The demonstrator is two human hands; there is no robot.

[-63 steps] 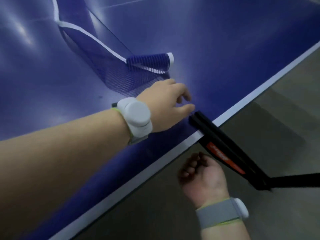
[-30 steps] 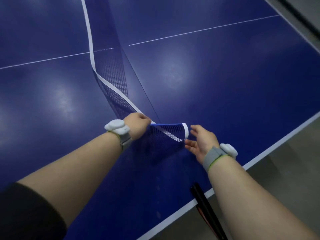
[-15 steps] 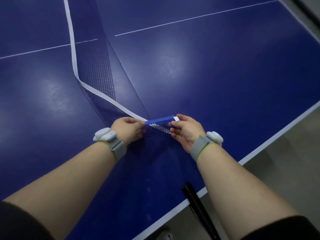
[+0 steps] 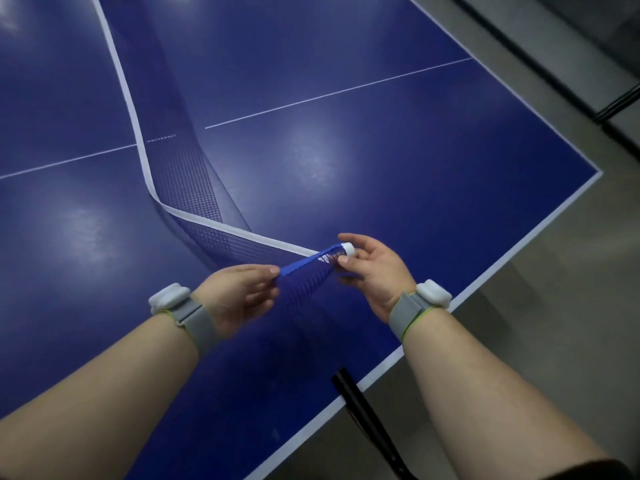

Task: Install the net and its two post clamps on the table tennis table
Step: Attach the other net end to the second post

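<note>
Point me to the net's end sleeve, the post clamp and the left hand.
net's end sleeve (image 4: 308,260): head view, on the blue band stretched between both hands.
post clamp (image 4: 349,393): head view, on the black bar at the table's near edge.
left hand (image 4: 235,296): head view, on the back of the hand.

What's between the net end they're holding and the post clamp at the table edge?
Nothing visible. Both hands, left hand and right hand, pinch the net end above bare table; the post clamp sits nearer at the edge, unobstructed.
</note>
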